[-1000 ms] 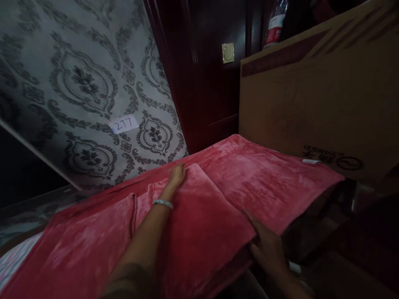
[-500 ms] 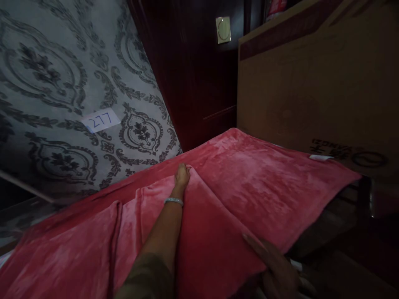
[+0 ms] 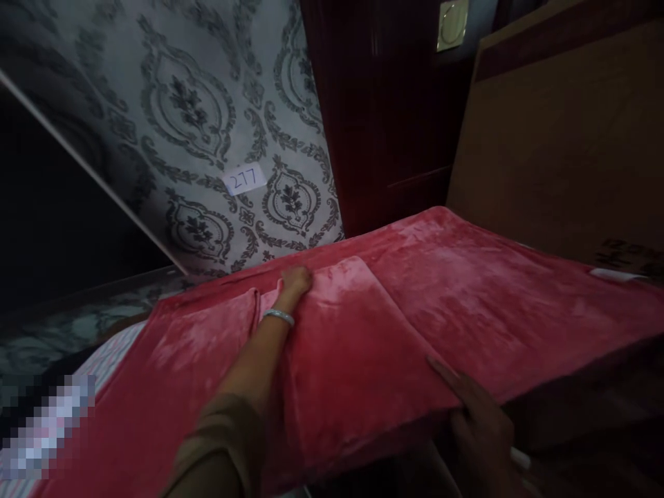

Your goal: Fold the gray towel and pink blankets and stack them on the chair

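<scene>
A pink-red plush blanket (image 3: 487,297) lies spread out, with one part folded over into overlapping layers toward the left. My left hand (image 3: 297,280), with a bracelet at the wrist, is curled closed on the far edge of the folded layers, beside a raised fold. My right hand (image 3: 480,422) is at the near edge of the folded layer. Its index finger stretches over the top of the cloth, while the other fingers are bent at the edge and partly hidden in shadow.
A large cardboard box (image 3: 560,138) stands at the back right, next to a dark red wooden panel (image 3: 394,124) with a gold switch plate (image 3: 452,25). Patterned wallpaper (image 3: 207,131) carries a paper label (image 3: 245,179) reading 277. Striped fabric (image 3: 111,356) shows at the left.
My left hand has moved left along the far edge, away from the folded layer's corner, which now lies flatter. My right hand stays at the near edge. The view has turned left.
</scene>
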The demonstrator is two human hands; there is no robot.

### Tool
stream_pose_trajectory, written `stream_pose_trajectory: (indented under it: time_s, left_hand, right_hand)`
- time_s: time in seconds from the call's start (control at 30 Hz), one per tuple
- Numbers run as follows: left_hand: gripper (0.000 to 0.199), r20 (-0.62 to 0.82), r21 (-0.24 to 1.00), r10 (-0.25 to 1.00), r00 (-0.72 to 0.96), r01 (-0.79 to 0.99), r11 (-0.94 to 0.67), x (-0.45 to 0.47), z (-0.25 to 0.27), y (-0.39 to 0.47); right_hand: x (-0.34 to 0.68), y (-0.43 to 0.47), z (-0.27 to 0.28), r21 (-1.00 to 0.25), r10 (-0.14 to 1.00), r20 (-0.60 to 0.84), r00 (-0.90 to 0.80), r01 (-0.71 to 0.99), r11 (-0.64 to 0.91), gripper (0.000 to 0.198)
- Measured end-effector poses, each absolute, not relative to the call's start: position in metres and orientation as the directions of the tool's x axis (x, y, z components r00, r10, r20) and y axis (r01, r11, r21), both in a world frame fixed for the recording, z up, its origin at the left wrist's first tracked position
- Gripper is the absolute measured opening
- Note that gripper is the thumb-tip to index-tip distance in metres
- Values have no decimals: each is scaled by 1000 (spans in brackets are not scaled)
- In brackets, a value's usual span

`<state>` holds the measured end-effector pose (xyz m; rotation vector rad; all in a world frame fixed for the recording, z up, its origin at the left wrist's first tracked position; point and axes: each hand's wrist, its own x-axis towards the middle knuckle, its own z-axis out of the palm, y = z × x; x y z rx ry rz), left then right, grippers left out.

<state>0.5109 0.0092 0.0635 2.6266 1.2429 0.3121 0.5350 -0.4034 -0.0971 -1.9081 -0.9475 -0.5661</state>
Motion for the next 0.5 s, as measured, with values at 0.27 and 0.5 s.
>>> stream_pose_trajectory:
  time_s: [0.27, 0.5]
  left_hand:
    - [31, 105, 227, 875, 473, 845, -484, 457, 71, 15]
    - [36, 103, 275, 908, 407, 865, -419, 451, 69, 16]
  right_hand:
    - [532, -398, -88, -535, 337, 709, 620, 783, -317, 64]
    - [534, -399, -91, -554, 352, 704, 617, 787, -273, 66]
